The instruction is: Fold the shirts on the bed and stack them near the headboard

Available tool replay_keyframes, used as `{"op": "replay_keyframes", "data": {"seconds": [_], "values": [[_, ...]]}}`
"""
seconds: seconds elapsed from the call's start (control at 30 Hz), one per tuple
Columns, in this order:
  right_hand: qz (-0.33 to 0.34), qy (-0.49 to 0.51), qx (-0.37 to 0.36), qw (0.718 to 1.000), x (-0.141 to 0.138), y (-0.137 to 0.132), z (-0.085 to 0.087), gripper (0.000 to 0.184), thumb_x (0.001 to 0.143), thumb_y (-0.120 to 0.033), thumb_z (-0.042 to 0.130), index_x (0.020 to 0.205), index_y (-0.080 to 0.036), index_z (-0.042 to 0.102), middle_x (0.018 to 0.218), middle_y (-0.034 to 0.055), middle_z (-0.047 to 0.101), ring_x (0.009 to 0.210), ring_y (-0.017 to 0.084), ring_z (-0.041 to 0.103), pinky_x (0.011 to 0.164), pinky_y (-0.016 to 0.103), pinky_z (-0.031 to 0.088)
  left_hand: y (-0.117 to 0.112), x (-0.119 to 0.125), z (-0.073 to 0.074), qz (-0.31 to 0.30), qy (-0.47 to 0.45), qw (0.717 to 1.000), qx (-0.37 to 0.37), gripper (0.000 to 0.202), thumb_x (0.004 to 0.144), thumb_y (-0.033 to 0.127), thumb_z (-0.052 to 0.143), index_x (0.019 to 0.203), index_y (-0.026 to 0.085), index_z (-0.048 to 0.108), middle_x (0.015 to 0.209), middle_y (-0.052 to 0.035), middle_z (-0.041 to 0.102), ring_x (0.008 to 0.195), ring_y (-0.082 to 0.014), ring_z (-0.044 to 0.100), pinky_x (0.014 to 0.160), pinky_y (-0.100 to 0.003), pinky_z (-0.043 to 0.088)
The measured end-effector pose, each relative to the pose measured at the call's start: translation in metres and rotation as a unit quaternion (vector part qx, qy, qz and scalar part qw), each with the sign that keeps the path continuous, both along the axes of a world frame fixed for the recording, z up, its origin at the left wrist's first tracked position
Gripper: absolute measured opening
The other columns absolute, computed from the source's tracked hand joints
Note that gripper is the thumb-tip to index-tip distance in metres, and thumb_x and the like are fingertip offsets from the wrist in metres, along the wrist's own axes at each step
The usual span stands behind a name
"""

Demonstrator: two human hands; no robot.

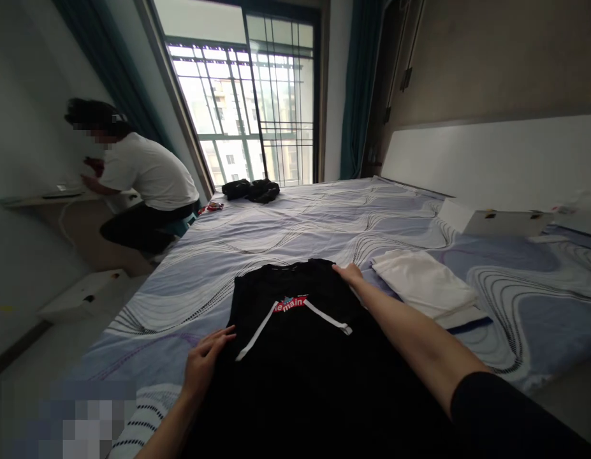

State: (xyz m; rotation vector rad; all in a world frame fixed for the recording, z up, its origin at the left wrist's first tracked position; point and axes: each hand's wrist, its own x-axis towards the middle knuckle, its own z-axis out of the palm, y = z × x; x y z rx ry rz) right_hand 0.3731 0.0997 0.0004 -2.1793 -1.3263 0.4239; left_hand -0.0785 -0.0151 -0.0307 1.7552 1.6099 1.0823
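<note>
A black shirt lies spread flat on the bed, its neckline away from me. A red-and-white printed patch and two white strips of ribbon mark its chest. At the shirt's left edge rests my left hand, fingers stretched out and their tips touching the fabric. My right hand is at the upper right corner, fingers closed on the cloth there. To the right of my right forearm lies a folded white garment with a dark blue edge. The lower part of the shirt runs out of view toward me.
A patterned blue-grey bedsheet covers the bed. Black bags lie at its far edge. A white box sits by the headboard. On the left, a person sits at a small desk; another white box is on the floor.
</note>
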Motion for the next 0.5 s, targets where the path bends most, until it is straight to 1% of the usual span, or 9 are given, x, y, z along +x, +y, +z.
{"op": "replay_keyframes", "data": {"seconds": [0.03,0.07,0.1,0.17,0.2,0.27,0.37,0.43,0.5], "values": [[0.004,0.011,-0.006,1.0,0.002,0.009,-0.007,0.061,0.085,-0.054,0.066,0.12,-0.004,0.067,0.117,0.0254,0.07,0.112,0.032,0.066,0.088,0.035,0.049,0.01,-0.002,0.0,0.044,-0.046,0.998,-0.011,0.046,0.087,0.059,0.05,0.098,0.025,0.078,0.12,-0.0049,0.075,0.121,-0.0266,0.063,0.107,-0.044,0.049],[0.014,0.021,-0.008,1.0,0.004,0.017,-0.014,0.06,0.084,-0.055,0.067,0.12,-0.007,0.068,0.117,0.0225,0.07,0.112,0.031,0.067,0.089,0.034,0.049,0.022,-0.003,0.001,0.086,-0.073,0.993,-0.02,0.049,0.087,0.059,0.049,0.105,0.022,0.076,0.119,-0.0073,0.075,0.113,-0.0253,0.068,0.099,-0.04,0.054],[0.028,0.03,-0.007,0.999,0.005,0.024,-0.021,0.057,0.084,-0.054,0.068,0.121,-0.01,0.068,0.117,0.0186,0.071,0.111,0.029,0.067,0.09,0.034,0.048,0.036,-0.004,0.001,0.121,-0.076,0.989,-0.027,0.052,0.087,0.058,0.05,0.112,0.019,0.073,0.118,-0.0092,0.075,0.106,-0.0243,0.07,0.09,-0.037,0.058],[0.059,0.045,0.005,0.997,0.007,0.034,-0.034,0.049,0.084,-0.051,0.069,0.118,-0.017,0.069,0.115,0.011,0.073,0.109,0.024,0.068,0.092,0.031,0.047,0.069,-0.002,0.002,0.16,-0.038,0.986,-0.033,0.056,0.085,0.057,0.051,0.121,0.016,0.067,0.116,-0.012,0.075,0.097,-0.0237,0.072,0.078,-0.035,0.059],[0.074,0.051,0.012,0.996,0.008,0.038,-0.039,0.046,0.084,-0.05,0.069,0.117,-0.018,0.07,0.114,0.0086,0.074,0.108,0.023,0.068,0.092,0.03,0.047,0.087,0.002,0.003,0.171,-0.012,0.985,-0.032,0.057,0.085,0.057,0.052,0.122,0.015,0.066,0.116,-0.0131,0.075,0.096,-0.0242,0.072,0.077,-0.035,0.058],[0.093,0.06,0.026,0.994,0.012,0.046,-0.048,0.045,0.084,-0.05,0.069,0.118,-0.02,0.069,0.116,0.0073,0.073,0.109,0.021,0.067,0.093,0.029,0.046,0.122,0.011,0.006,0.19,0.029,0.981,-0.029,0.058,0.084,0.058,0.051,0.12,0.015,0.066,0.114,-0.0153,0.074,0.101,-0.0274,0.07,0.082,-0.039,0.056],[0.099,0.065,0.046,0.992,0.018,0.059,-0.057,0.054,0.082,-0.048,0.071,0.128,-0.02,0.063,0.124,0.0094,0.07,0.115,0.022,0.065,0.096,0.032,0.046,0.167,0.026,0.01,0.2,0.063,0.977,-0.032,0.058,0.081,0.064,0.052,0.109,0.016,0.071,0.107,-0.0164,0.075,0.106,-0.0344,0.067,0.091,-0.046,0.049],[0.112,0.07,0.059,0.99,0.022,0.066,-0.061,0.055,0.077,-0.039,0.074,0.128,-0.021,0.063,0.122,0.0089,0.071,0.114,0.023,0.065,0.097,0.034,0.047,0.187,0.03,0.012,0.182,0.088,0.978,-0.052,0.055,0.076,0.067,0.057,0.099,0.019,0.075,0.1,-0.0145,0.076,0.101,-0.0367,0.068,0.088,-0.047,0.048],[0.135,0.077,0.067,0.986,0.026,0.073,-0.065,0.049,0.074,-0.031,0.075,0.121,-0.022,0.067,0.115,0.0059,0.073,0.109,0.022,0.067,0.096,0.034,0.048,0.199,0.028,0.01,0.139,0.118,0.98,-0.074,0.052,0.071,0.067,0.062,0.094,0.022,0.076,0.092,-0.0108,0.077,0.093,-0.0342,0.069,0.082,-0.043,0.049]]}}
